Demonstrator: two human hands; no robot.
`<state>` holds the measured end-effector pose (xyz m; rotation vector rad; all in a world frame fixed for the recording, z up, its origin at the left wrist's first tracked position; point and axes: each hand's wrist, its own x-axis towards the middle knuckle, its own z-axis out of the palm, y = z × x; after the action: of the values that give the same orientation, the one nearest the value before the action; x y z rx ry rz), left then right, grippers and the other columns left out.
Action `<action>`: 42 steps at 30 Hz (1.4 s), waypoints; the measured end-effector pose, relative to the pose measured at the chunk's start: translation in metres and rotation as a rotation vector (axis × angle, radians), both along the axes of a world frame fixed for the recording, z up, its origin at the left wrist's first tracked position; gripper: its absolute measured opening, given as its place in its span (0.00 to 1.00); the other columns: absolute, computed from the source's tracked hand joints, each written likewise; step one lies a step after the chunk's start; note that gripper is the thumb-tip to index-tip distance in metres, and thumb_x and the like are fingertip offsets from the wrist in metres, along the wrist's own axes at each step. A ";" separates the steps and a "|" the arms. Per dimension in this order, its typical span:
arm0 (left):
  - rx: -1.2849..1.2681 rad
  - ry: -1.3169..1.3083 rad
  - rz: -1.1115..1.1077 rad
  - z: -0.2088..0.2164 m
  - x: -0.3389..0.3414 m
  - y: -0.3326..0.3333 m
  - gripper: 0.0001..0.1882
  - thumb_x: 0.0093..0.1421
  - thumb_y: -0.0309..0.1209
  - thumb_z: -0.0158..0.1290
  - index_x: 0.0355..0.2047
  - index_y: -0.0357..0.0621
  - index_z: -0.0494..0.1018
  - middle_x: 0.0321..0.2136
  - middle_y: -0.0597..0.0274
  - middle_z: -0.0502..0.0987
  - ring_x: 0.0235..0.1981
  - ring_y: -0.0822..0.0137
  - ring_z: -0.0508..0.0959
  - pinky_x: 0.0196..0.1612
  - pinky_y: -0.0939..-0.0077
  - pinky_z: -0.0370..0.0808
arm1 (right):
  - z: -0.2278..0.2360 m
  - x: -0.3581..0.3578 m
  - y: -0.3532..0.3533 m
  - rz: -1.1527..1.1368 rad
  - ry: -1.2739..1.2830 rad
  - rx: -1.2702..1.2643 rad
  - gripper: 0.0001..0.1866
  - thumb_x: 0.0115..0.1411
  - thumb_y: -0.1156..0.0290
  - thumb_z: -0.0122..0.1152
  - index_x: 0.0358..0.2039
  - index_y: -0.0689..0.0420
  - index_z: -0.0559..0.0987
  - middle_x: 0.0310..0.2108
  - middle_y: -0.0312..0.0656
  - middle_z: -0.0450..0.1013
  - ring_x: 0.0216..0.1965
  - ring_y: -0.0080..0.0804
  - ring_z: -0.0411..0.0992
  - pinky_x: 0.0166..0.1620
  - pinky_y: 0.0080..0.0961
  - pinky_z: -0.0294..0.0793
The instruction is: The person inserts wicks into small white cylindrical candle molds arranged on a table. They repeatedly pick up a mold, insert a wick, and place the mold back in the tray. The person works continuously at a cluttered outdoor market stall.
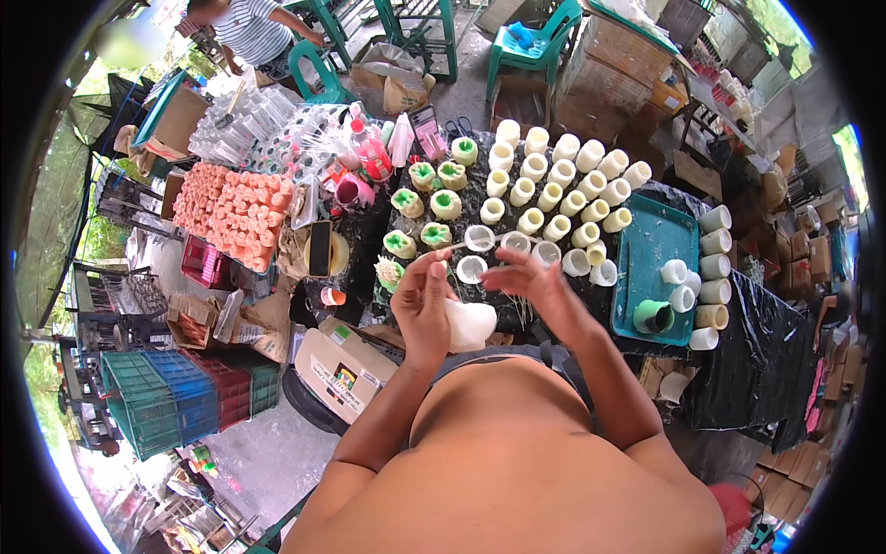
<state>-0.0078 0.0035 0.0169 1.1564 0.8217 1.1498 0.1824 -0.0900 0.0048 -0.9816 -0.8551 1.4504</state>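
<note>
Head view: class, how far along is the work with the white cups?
Done: rows of filled cream cups stand on the black table. In hand: the left hand holds a white cup; the right hand pinches a thin stick. Left: empty cups wait ahead.

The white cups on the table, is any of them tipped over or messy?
Yes. A few white cups by the teal tray lie on their sides, mouths facing sideways, while the rows of cream cups stand upright. The left hand holds a white cup.
</note>
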 end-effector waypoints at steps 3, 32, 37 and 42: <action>-0.062 -0.068 0.169 -0.003 0.007 0.007 0.14 0.77 0.34 0.51 0.55 0.37 0.76 0.28 0.70 0.76 0.24 0.83 0.70 0.31 0.85 0.72 | -0.018 -0.023 -0.011 0.229 -0.010 -0.018 0.61 0.63 0.16 0.30 0.74 0.60 0.61 0.65 0.47 0.72 0.63 0.38 0.71 0.70 0.43 0.62; -0.509 -0.378 -0.445 0.001 -0.031 -0.002 0.48 0.60 0.38 0.70 0.73 0.42 0.55 0.67 0.51 0.69 0.70 0.54 0.69 0.73 0.55 0.65 | 0.024 -0.032 -0.001 -0.078 -0.472 -0.036 0.10 0.73 0.67 0.64 0.41 0.63 0.83 0.27 0.29 0.75 0.28 0.13 0.64 0.30 0.19 0.65; -0.569 -0.456 -0.436 0.001 -0.021 -0.015 0.43 0.65 0.45 0.65 0.72 0.44 0.58 0.68 0.49 0.68 0.73 0.48 0.65 0.72 0.53 0.66 | 0.016 -0.043 -0.002 -0.047 -0.429 0.075 0.11 0.73 0.68 0.64 0.38 0.64 0.83 0.24 0.29 0.72 0.26 0.13 0.62 0.29 0.21 0.64; -0.548 -0.381 -0.444 0.001 -0.019 -0.009 0.37 0.68 0.47 0.61 0.70 0.43 0.62 0.65 0.51 0.72 0.69 0.50 0.70 0.66 0.55 0.72 | 0.020 -0.044 -0.004 -0.065 -0.418 0.029 0.11 0.73 0.68 0.63 0.39 0.64 0.82 0.23 0.31 0.71 0.26 0.15 0.62 0.28 0.22 0.64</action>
<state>-0.0267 -0.0059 0.0180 0.5913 0.5001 0.6786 0.1386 -0.0944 0.0253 -1.3032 -1.1291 1.1904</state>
